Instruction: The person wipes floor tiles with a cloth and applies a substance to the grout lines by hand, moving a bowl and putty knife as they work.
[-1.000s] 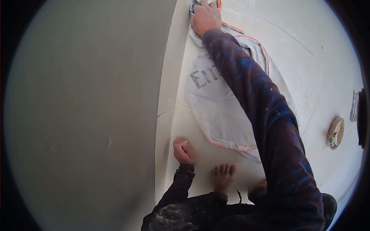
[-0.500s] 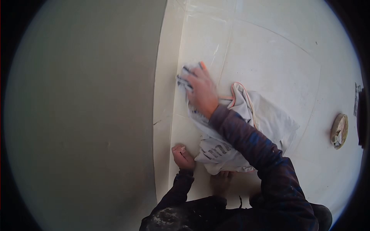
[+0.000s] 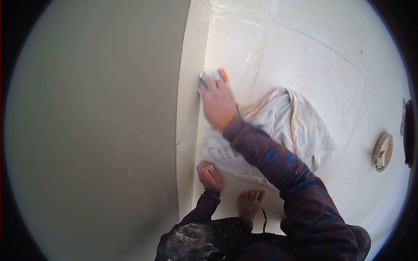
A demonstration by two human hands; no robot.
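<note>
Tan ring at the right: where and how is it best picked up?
I'd pinch the rim of the tan ring from above, on the side facing the cloth; that curved edge is exposed, while pale scraps fill part of the middle.

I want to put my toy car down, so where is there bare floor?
Bare floor shows past the far edge of the cloth, and between the cloth and the round ring. It's crowded near the wall, where the right hand holds bunched cloth and the left hand is beside a bare foot.
</note>
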